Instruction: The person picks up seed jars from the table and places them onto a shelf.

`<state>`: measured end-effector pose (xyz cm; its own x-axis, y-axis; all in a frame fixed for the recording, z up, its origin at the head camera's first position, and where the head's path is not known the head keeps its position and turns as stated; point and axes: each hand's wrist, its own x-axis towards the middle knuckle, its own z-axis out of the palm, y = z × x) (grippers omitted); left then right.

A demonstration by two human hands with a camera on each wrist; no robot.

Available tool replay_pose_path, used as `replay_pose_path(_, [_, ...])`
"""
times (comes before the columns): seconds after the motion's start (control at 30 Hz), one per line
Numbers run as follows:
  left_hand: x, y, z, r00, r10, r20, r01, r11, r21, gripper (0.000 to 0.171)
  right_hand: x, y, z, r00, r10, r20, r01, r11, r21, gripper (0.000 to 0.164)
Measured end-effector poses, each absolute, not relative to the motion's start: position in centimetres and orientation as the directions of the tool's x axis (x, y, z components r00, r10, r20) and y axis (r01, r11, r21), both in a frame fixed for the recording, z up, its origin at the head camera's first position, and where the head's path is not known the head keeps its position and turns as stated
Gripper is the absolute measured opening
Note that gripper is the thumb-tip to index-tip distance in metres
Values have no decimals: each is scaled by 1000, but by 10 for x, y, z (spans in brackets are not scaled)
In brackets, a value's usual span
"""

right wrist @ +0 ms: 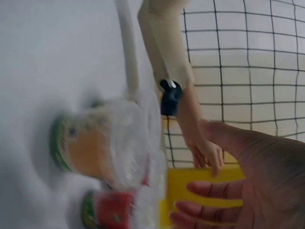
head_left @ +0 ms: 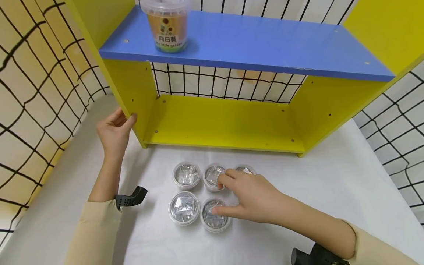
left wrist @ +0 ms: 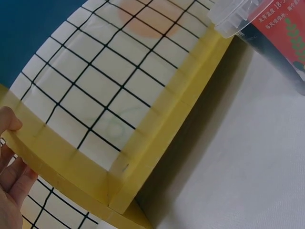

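Glossy clear plastic cup lids (head_left: 184,208)

A white table (head_left: 165,246), bearing a yellow shelf unit (head_left: 228,121) stood upright. On the same table, just in front of the unit, at least five lidded cups (head_left: 183,208), upright and close together: three in the row nearer the unit, two in the other. On the blue shelf (head_left: 265,44), toward the left end, one upright orange-labelled cup (head_left: 167,31).
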<state>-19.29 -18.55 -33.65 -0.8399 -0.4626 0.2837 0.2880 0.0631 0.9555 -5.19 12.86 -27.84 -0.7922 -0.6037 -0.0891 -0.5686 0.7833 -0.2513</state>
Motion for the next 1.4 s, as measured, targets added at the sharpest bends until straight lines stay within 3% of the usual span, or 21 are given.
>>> replay_pose_path(0.5, [-200, -183, -335, -847, -451, 281, 309, 12, 951, 36, -35, 118, -312, -737, -670, -91, -656, 741, -144, 78])
replay_pose_path(0.9, [-200, -183, -334, -850, -453, 269, 295, 13, 955, 35, -36, 111, -322, -737, -662, -136, -634, 747, -202, 70])
replay_pose_path(1.17, [-198, -185, -336, -851, -453, 266, 291, 16, 956, 35, -43, 117, -310, -763, -612, -208, -516, 771, -373, 64])
replay_pose_path(1.4, [-195, -187, -335, -850, -452, 272, 296, 20, 955, 35, -52, 126, -290, -785, -573, -236, -441, 785, -436, 62])
